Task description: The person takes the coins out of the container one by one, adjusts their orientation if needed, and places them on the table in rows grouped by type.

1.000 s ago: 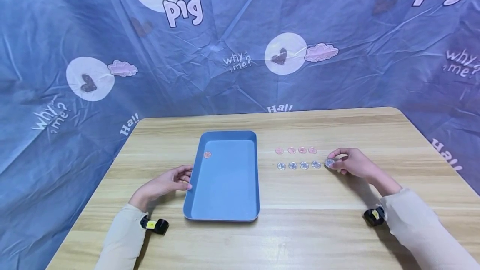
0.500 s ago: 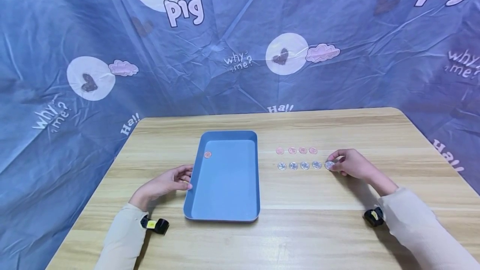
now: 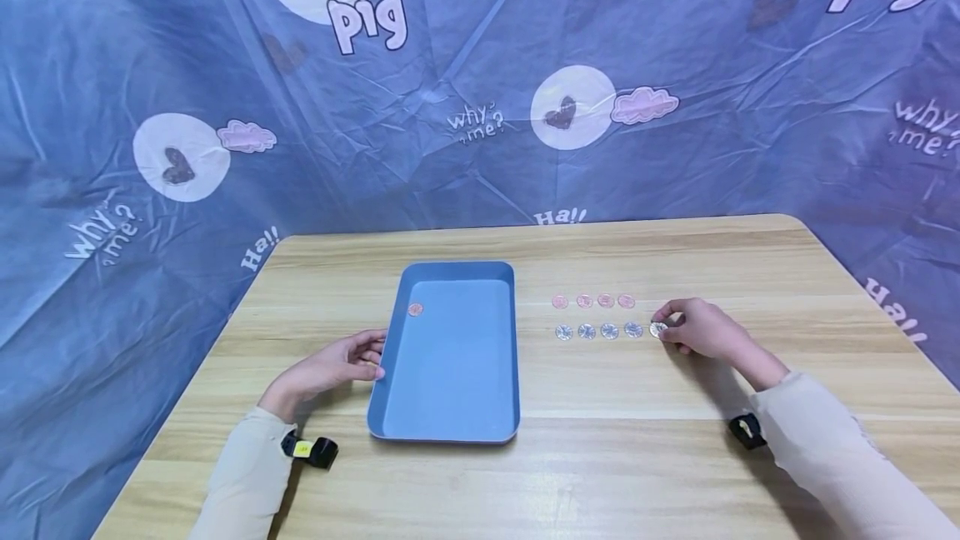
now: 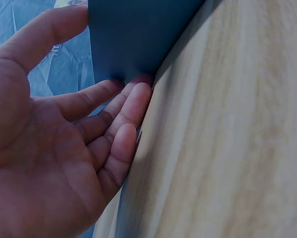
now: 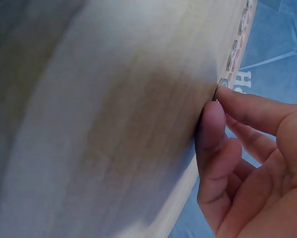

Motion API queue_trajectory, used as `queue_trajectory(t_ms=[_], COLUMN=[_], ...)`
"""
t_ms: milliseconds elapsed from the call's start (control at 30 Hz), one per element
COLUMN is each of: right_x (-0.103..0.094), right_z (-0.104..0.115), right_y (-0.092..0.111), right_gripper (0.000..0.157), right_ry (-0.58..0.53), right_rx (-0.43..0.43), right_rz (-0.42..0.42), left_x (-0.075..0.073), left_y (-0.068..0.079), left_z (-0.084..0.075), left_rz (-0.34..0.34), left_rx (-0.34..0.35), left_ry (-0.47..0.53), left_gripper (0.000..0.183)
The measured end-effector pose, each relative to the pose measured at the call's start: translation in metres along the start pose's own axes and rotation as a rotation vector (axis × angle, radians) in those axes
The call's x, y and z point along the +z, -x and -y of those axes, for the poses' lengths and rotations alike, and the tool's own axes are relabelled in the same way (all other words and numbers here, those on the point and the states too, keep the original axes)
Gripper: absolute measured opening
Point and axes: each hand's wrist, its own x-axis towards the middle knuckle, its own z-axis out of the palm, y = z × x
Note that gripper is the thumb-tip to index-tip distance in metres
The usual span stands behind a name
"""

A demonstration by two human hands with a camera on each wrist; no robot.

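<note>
My left hand [image 3: 330, 369] holds the left side of a blue rectangular tray [image 3: 450, 442]. Its thumb is at the rim, and the other fingers lie low against the outer wall, as the left wrist view shows. Inside the tray, near its left wall, lies one copper-coloured coin [image 3: 416, 309]. At the right end of a row of silver coins, my right hand [image 3: 705, 330] pinches a silver coin [image 3: 657, 329] between thumb and fingers, close over the table. In the right wrist view the coin's edge [image 5: 223, 83] shows at the fingertips, mostly hidden by them.
Several silver coins [image 3: 610, 331] lie in a line right of the tray. Behind them runs a parallel line of copper-coloured coins [image 3: 606, 301]. A printed blue cloth [image 3: 420, 148] hangs behind the wooden table [image 3: 600, 473].
The silver coin at my right fingertips was tilted a second ago and now lies flatter, in line with the row. My left hand and the tray have stayed still.
</note>
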Motion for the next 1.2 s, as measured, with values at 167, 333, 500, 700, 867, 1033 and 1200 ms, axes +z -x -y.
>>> queue_trajectory(t_ms=[167,333,500,700,867,1033,1200], right_x=[0.0,0.001,0.0,-0.006,-0.014,-0.019,-0.023], right_z=[-0.004,-0.006,-0.005,0.0,0.008,0.022,0.043], right_y=[-0.001,-0.001,0.002,0.009,0.014,0.016,0.017], right_gripper=[0.027,0.029,0.032,0.04,0.048,0.05,0.039], right_ry=[-0.018,-0.05,-0.12,-0.239,-0.335,-0.437,-0.533], right_rx=[-0.009,0.011,0.02,0.006,0.001,-0.014,-0.054], right_rz=[-0.004,-0.003,0.001,0.007,-0.009,0.002,0.015], left_x=[0.0,0.0,0.0,0.0,0.0,0.001,0.001], left_y=[0.0,0.0,0.001,0.0,0.001,0.001,0.001], left_z=[0.0,0.0,0.0,0.001,0.001,0.001,0.0], left_rz=[-0.004,-0.004,-0.005,0.0,0.002,0.001,-0.002], left_rx=[0.0,-0.002,-0.002,0.003,0.005,0.007,-0.001], left_ry=[-0.008,-0.01,-0.009,0.0,0.003,0.002,-0.002], left_gripper=[0.077,0.078,0.077,0.077,0.077,0.078,0.079])
